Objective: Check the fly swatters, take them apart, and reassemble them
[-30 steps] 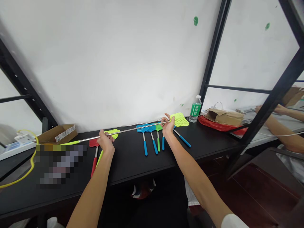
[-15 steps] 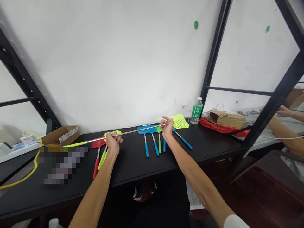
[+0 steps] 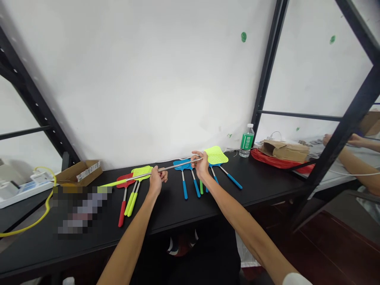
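Both my hands are closed on a long fly swatter with a lime-yellow mesh head (image 3: 216,155), a metal rod and a lime handle. My right hand (image 3: 202,164) grips the rod just below the head. Around the middle of the rod is my left hand (image 3: 156,180), with the handle stretching out to the left. Beneath it on the black table lie a red fly swatter (image 3: 122,213) and two lime ones (image 3: 132,204). Several blue fly swatters (image 3: 184,190) and a green one (image 3: 201,187), partly hidden, lie near my right hand.
At the left stand an open cardboard box (image 3: 78,174) and a power strip with a yellow cable (image 3: 47,208); a patch there is blurred. To the right are a water bottle (image 3: 246,141), a cardboard box (image 3: 285,151) on red plastic, a black metal post (image 3: 332,134) and another person's arm (image 3: 356,166).
My left hand has moved right, and the swatter's handle has come right too. The head has shifted left with my right hand, and the bare rod looks shorter.
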Available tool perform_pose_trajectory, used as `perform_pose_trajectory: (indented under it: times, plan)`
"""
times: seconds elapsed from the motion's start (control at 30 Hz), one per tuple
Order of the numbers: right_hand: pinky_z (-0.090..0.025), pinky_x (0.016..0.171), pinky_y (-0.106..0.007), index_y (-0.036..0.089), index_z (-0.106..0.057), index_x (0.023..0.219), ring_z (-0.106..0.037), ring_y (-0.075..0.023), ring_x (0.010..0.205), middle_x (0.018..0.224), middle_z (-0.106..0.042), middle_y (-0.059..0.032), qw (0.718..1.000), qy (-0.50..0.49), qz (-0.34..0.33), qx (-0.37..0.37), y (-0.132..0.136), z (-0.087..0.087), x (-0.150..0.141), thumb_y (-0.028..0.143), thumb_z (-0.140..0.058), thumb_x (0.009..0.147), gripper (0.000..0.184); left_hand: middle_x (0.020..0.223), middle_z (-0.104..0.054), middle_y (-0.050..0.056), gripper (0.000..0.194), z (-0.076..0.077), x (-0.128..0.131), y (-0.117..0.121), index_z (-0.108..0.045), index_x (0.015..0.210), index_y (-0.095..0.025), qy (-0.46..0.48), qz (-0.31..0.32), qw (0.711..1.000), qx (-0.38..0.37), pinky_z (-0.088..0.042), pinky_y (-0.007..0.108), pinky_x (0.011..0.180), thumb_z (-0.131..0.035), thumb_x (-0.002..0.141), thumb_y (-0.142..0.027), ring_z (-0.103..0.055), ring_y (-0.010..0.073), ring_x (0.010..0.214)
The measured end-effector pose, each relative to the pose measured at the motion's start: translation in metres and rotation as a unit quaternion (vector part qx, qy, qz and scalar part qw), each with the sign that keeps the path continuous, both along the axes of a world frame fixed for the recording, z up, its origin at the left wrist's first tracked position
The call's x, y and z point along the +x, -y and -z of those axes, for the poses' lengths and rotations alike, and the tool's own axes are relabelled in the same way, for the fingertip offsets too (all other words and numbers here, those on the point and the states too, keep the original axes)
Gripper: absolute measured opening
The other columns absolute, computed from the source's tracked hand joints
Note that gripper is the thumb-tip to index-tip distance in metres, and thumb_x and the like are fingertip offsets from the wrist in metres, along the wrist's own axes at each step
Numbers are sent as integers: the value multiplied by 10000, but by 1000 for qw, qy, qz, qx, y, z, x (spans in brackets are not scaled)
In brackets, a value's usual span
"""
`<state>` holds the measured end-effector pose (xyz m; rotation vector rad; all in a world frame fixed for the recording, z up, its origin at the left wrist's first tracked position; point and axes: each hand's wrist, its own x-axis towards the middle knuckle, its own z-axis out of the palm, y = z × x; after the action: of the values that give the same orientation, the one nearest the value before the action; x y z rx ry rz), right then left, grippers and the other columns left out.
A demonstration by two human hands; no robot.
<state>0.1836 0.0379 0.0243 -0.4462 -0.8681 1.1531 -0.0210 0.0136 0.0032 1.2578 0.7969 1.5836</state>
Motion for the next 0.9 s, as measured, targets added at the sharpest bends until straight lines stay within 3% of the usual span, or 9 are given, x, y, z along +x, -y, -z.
perform_pose_trajectory:
  times: [0.2,0.4,0.6,0.73,0.9]
  plan:
    - [-350,392,-223,196,-654,861,-417,-95,414,572,-551,11,998,-58,17,-34,-11,0,15,580,-389,942,474,418,-289,-36,543,-4,-9,0,-365,493,-231,-22,17,999,-37,-287,253,409,-495,858,-612,-263,100,381]
    - [-317,389,-213,191,-630,847,-385,-87,394,535,-509,29,987,-134,66,-56,-20,0,36,521,-318,971,470,421,-222,-76,492,-13,-39,0,-327,521,-234,154,-125,980,-20,-265,233,394,-406,862,-581,-215,81,349]
    - [-320,393,-217,184,-621,835,-395,-94,398,522,-523,22,987,-125,93,-49,-18,-1,39,526,-299,975,489,420,-216,-84,403,-11,-46,-3,-304,536,-237,169,-201,964,-32,-242,227,369,-410,821,-502,-207,78,336]
    - [-308,379,-220,182,-626,806,-391,-94,393,520,-531,16,991,-90,83,-52,-12,0,19,516,-301,973,496,420,-214,-88,392,-8,-23,-1,-305,558,-246,118,-166,977,-57,-238,224,354,-390,811,-532,-202,82,335]
    - [-331,388,-241,185,-646,790,-423,-103,400,565,-564,-7,1000,-16,15,-22,-2,2,-6,563,-307,964,537,419,-219,-70,445,-2,0,3,-269,516,-252,13,-50,998,-34,-308,238,388,-328,852,-537,-219,89,362]
